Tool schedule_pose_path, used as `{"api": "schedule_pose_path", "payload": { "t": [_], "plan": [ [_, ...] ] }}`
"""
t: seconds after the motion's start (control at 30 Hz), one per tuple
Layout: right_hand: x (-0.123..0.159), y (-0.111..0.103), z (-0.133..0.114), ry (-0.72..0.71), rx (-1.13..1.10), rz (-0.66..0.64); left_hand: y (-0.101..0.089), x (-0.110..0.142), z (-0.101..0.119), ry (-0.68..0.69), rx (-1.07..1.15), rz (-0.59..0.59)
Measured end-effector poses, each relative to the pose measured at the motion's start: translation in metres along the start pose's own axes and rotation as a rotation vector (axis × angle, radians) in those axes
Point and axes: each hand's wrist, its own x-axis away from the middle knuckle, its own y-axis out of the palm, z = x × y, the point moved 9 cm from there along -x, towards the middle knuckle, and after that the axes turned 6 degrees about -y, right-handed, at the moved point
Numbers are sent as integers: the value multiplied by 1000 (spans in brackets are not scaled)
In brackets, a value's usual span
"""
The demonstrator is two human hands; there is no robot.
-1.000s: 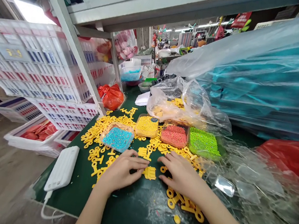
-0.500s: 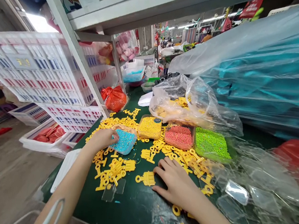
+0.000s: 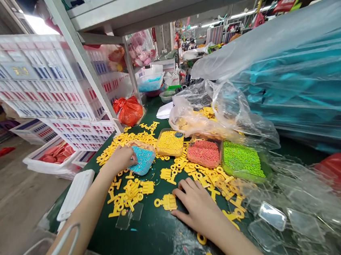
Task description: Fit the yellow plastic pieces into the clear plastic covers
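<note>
My left hand (image 3: 120,159) reaches the edge of a shallow tray of blue beads (image 3: 142,161), its fingertips at the beads. My right hand (image 3: 197,205) rests on the green mat (image 3: 146,242), its fingers spread, beside a flat yellow plastic piece with a ring end (image 3: 167,202). Loose yellow pieces (image 3: 130,192) lie heaped around both hands. Further back stand trays of yellow beads (image 3: 170,143), coral beads (image 3: 203,153) and green beads (image 3: 243,161). My left hand hides part of the blue tray.
Clear plastic sheets (image 3: 272,216) lie at the mat's right. A white power bank (image 3: 76,189) sits at its left edge. Behind the trays is a clear bag of yellow pieces (image 3: 202,118). White crates (image 3: 38,77) stand left, beside a shelf post.
My left hand has moved from the mat's middle to the blue bead tray. My right hand has shifted left and towards me. The view has turned slightly.
</note>
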Motion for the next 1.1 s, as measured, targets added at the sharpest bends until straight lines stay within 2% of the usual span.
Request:
{"api": "schedule_pose_path", "payload": {
  "t": [0.1, 0.17, 0.23, 0.3, 0.37, 0.43, 0.5, 0.63, 0.93, 1.1],
  "plan": [
    [0, -1, 4, 21, -37, 7, -17, 9, 10, 46, 103, 106],
    [-1, -1, 7, 40, -66, 15, -30, 23, 30, 163, 294, 201],
    [-1, -2, 9, 55, -82, 24, -35, 42, 58, 295, 472, 228],
    [-1, -2, 11, 65, -86, 24, -26, 57, 89, 364, 502, 160],
    [-1, -1, 11, 82, -92, 19, -10, 68, 116, 404, 440, 59],
    [-1, -1, 12, 107, -106, 17, 5, 74, 132, 414, 370, -33],
    [-1, 0, 13, 131, -109, 11, 15, 74, 137, 392, 336, -92],
    [-1, 1, 12, 160, -64, -7, 23, 71, 131, 365, 369, -143],
    [-1, 2, 6, 210, 17, -11, 39, 66, 127, 435, 524, -201],
    [0, 6, 6, 231, 18, -3, 41, 64, 127, 450, 579, -217]
  ]
}}
